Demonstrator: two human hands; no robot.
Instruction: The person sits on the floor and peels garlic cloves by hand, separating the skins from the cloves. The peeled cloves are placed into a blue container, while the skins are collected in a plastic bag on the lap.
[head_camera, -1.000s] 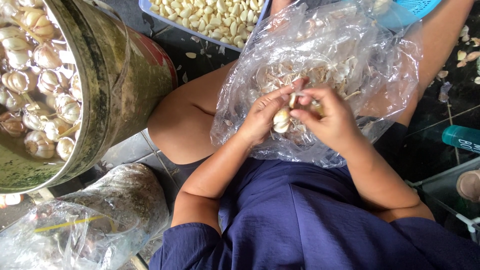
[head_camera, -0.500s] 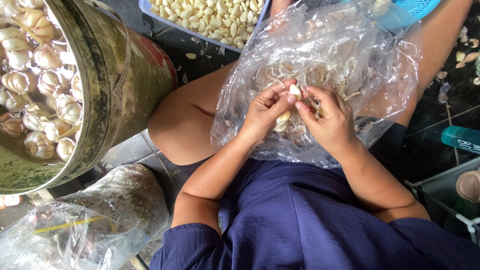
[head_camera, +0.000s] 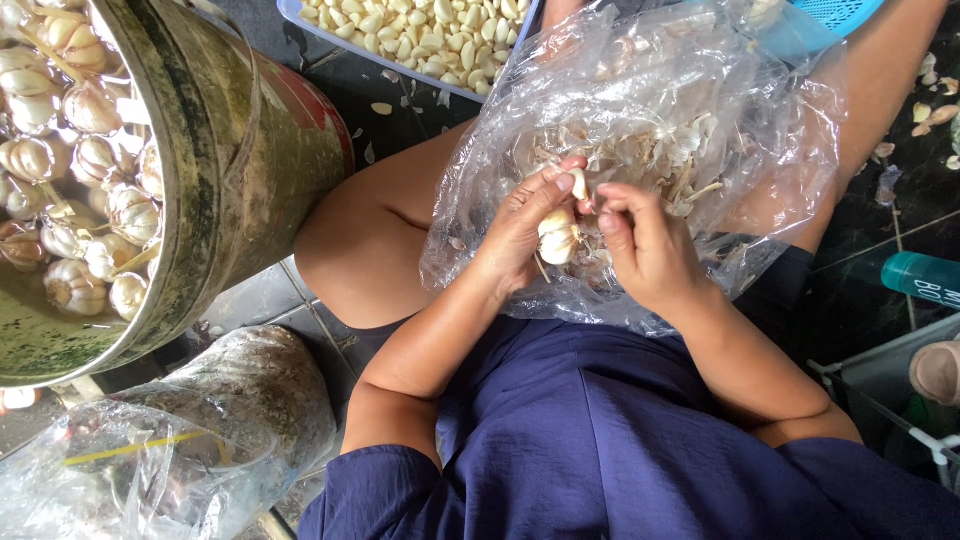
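My left hand (head_camera: 520, 235) cups a white garlic bulb (head_camera: 556, 238) over my lap. My right hand (head_camera: 645, 245) pinches a bit of the same bulb at its top, next to my left thumb. Both hands work just above a clear plastic bag (head_camera: 700, 120) full of dry garlic skins, which lies across my knees. I sit in dark blue clothes with bare legs.
A big worn metal bucket (head_camera: 240, 170) holding whole garlic bulbs in water stands at the left. A tray of peeled cloves (head_camera: 420, 30) lies ahead. Another plastic bag (head_camera: 170, 450) lies at the lower left. A teal bottle (head_camera: 920, 275) and blue basket (head_camera: 830, 12) are at the right.
My fingers have shifted on the bulb: my right hand has pulled slightly right and down, and my left thumb now presses the bulb's top. The bulb shows more between the hands.
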